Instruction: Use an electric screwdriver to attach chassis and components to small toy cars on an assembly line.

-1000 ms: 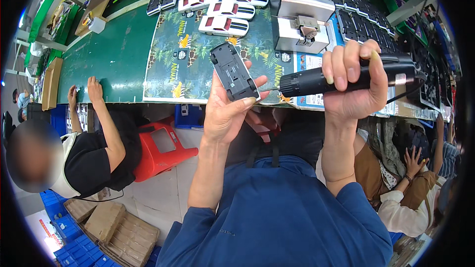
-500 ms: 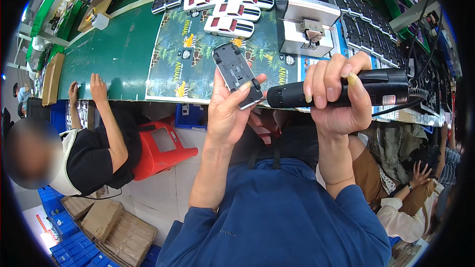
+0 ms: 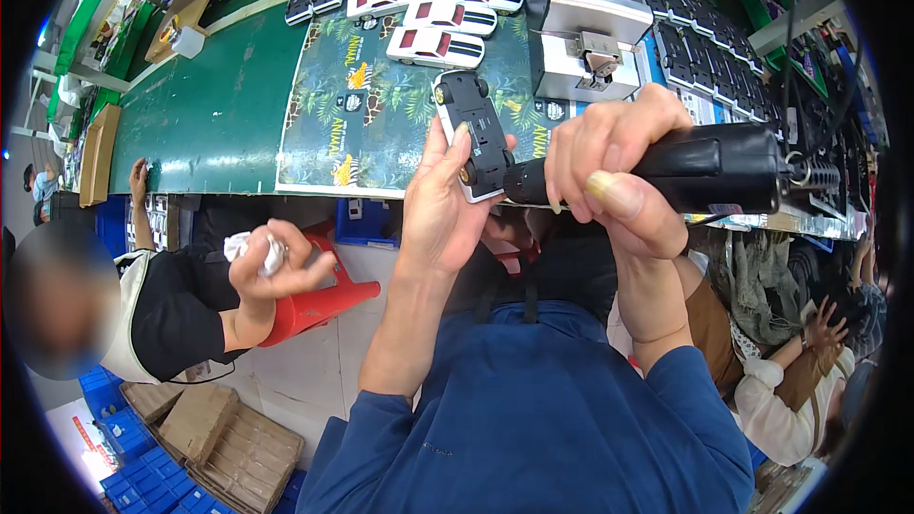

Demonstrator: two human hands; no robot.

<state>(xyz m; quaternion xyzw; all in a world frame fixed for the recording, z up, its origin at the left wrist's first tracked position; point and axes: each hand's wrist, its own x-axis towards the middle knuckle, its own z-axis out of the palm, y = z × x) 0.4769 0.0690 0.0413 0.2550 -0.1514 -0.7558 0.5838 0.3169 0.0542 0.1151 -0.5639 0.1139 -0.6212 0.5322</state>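
Black cylindrical driver (image 3: 714,171) tight in right hand (image 3: 624,164), ribbed nose (image 3: 523,182) seemingly against flat-bottomed toy car (image 3: 483,124) snug in left hand (image 3: 436,202)

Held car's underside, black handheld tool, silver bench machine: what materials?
Car's underside: likely plastic, matte black, with moulded-looking ridges.
Black handheld tool: probably plastic casing, satin; soft highlights.
Silver bench machine: looks like sheet metal, semi-gloss, with flat reflective panels; paint possible.

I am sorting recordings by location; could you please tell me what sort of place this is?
Probably a toy assembly workshop: many toy cars on a green worktable, a black tool resembling a power screwdriver held at an upturned car, and a co-worker at the same table.
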